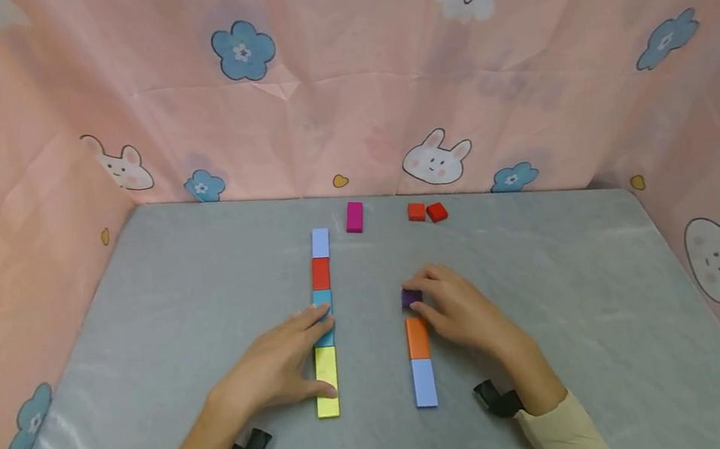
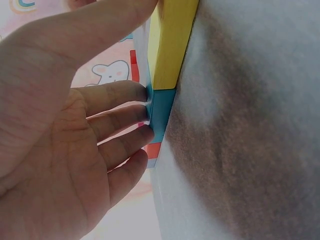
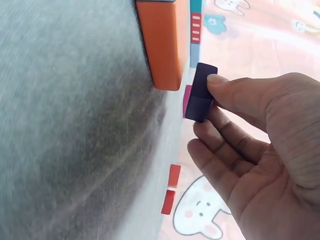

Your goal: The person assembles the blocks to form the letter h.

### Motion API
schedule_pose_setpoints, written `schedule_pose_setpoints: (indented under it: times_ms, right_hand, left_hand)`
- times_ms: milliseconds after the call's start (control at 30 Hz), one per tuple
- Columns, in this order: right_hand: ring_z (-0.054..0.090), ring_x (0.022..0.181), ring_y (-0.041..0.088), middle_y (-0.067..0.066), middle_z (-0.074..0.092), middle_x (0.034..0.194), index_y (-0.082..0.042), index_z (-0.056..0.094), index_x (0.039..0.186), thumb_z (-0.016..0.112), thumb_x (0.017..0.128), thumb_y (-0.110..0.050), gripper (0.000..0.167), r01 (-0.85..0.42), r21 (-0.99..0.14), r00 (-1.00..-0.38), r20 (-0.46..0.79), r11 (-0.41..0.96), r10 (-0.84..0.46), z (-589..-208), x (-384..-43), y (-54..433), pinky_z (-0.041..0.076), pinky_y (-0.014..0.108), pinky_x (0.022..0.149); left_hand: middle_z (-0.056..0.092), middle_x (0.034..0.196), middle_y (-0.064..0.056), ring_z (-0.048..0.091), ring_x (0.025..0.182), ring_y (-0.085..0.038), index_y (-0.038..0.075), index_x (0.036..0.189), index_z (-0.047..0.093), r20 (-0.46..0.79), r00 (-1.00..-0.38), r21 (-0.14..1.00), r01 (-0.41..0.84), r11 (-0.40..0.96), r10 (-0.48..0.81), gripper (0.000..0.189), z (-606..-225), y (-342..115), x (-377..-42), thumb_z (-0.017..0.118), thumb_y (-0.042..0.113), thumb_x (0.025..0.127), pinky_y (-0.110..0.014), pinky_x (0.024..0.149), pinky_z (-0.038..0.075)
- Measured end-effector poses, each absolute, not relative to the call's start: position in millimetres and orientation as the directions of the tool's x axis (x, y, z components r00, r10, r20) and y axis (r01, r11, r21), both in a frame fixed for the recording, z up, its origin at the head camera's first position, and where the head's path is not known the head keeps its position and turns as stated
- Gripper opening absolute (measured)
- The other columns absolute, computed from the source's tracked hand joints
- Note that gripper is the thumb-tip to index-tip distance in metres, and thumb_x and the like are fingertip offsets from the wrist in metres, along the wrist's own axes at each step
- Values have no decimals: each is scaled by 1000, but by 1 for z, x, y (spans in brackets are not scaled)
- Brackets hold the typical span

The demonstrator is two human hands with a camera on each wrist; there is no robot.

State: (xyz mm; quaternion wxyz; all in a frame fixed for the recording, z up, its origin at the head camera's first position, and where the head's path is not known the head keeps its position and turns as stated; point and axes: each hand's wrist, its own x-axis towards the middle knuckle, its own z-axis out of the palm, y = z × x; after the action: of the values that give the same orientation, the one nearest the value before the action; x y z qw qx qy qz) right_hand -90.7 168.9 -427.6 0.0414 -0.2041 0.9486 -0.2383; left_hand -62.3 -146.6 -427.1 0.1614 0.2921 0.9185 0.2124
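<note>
Plainly, two rows of blocks lie on the grey counter. The right hand pinches a dark purple block just beyond the orange block, apparently raised, though contact below is unclear. The left hand, fingers spread, touches the blue block and yellow block.

From where I stand I can't read any word, brand or number, whether on the coloured blocks, the bench or the pink cloth. One red block shows small pale marks, seen from the right wrist, but I can't make out letters or figures.
</note>
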Motion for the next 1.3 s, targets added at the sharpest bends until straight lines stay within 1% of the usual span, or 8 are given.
schedule_pose_setpoints:
  times_ms: [233,733,1100,1200,1300]
  right_hand:
    - [66,111,24,8,71,121,-6,74,131,75,98,-11,33,-352,-479,-908,-36,804,-418,-429,-89,173,62,48,102]
    - [67,112,22,6,72,121,-6,75,129,70,100,-7,29,-364,-484,-897,-46,796,-439,-436,-89,174,61,48,103]
    - [68,112,24,7,72,121,-5,75,127,71,100,-8,28,-374,-469,-894,-48,800,-446,-433,-88,174,61,48,102]
    - [68,112,24,7,72,121,-5,75,127,68,99,-3,29,-379,-469,-891,-49,798,-452,-432,-88,175,61,49,103]
    - [68,112,23,7,72,122,-6,75,128,64,94,5,37,-387,-470,-884,-55,794,-464,-431,-87,177,61,49,103]
  left_hand:
    - [40,171,-12,39,159,-33,3,156,51,-177,-774,484,469,739,608,96,-426,-146,-62,94,43,79,-51,129,39]
    - [40,171,-13,40,158,-33,3,155,51,-171,-771,478,479,736,613,97,-426,-146,-63,94,43,79,-51,129,39]
    - [40,171,-13,39,159,-32,3,155,51,-174,-773,481,474,737,610,97,-425,-146,-63,94,43,78,-51,129,39]
    - [39,171,-13,39,159,-32,2,156,51,-177,-773,483,471,738,609,97,-425,-145,-63,94,43,79,-51,130,38]
    - [39,171,-13,39,159,-32,2,156,51,-177,-772,484,472,737,611,97,-425,-145,-63,94,42,79,-50,130,37]
